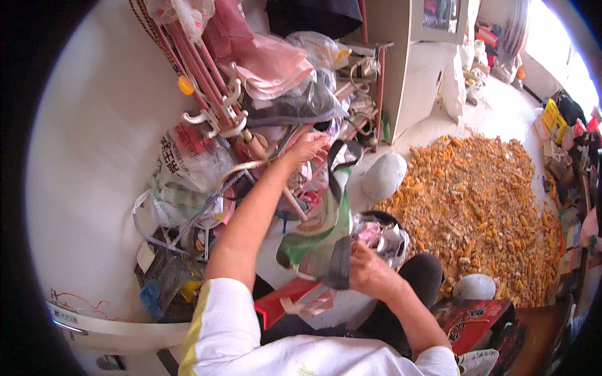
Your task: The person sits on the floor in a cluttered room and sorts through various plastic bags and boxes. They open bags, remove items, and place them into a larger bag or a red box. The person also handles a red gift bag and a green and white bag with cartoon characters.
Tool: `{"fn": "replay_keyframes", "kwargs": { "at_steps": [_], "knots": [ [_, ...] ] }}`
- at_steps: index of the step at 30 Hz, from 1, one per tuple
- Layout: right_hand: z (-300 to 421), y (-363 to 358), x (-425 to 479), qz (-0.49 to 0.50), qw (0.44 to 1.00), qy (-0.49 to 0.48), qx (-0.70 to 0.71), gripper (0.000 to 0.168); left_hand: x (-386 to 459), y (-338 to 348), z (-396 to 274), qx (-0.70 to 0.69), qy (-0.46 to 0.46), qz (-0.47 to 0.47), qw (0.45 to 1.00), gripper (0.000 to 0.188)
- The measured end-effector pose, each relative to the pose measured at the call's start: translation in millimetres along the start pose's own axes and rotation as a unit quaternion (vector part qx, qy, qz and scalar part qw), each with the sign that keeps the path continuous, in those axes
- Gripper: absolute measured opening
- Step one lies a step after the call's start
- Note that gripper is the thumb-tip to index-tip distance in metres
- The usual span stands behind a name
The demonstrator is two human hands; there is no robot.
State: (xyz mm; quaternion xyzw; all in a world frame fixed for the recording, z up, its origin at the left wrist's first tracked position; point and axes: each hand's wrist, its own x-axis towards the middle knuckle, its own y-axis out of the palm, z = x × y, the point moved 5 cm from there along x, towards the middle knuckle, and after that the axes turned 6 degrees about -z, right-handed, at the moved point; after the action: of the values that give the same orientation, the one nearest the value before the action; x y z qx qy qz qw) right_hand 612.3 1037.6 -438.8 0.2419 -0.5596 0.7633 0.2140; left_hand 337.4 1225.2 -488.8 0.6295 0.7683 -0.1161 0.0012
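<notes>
My right hand [374, 272] grips the lower dark edge of a green and grey bag [341, 207]. The bag has black handles, hangs limp and looks partly see-through. Reaching forward, my left hand [308, 148] is beside the cluttered pink metal rack [256, 145], near the bag's handle end. Its fingers are bent, and whether they hold anything is unclear. Just past my right hand stands a round bin [404, 239] filled with crumpled paper and wrappers. A red box or bag [287, 298] with a clear plastic piece lies below the green bag, close to my lap.
Corn cobs and loose kernels form a wide heap [475, 211] at right. Pale rounded objects [385, 176] sit at its edge. A printed plastic bag [186, 164] and a cord stand left of the rack. A pale cabinet [423, 80] rises behind; a red patterned box [470, 324] is lower right.
</notes>
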Motion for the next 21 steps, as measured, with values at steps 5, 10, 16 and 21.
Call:
{"fn": "replay_keyframes", "kwargs": {
  "at_steps": [5,10,16,21],
  "knots": [
    [-12.2,-18.8,-22.1,0.007,0.997,0.061,-0.046,0.024,-113.0,21.8,-40.9,0.038,0.021,0.214,0.976,0.060],
    [0.6,-41.8,-25.4,-0.043,0.995,0.081,-0.036,0.030,-211.4,13.6,-22.1,0.146,-0.001,0.228,0.963,0.085],
    [25.6,-46.2,-17.8,-0.029,0.996,0.043,-0.068,0.027,-246.0,26.8,-8.6,0.355,0.279,0.005,0.892,0.074],
    [39.5,-49.3,-12.5,-0.025,0.997,0.030,-0.071,0.025,-251.2,21.2,27.0,0.166,0.266,-0.080,0.946,0.040]
  ]
}}
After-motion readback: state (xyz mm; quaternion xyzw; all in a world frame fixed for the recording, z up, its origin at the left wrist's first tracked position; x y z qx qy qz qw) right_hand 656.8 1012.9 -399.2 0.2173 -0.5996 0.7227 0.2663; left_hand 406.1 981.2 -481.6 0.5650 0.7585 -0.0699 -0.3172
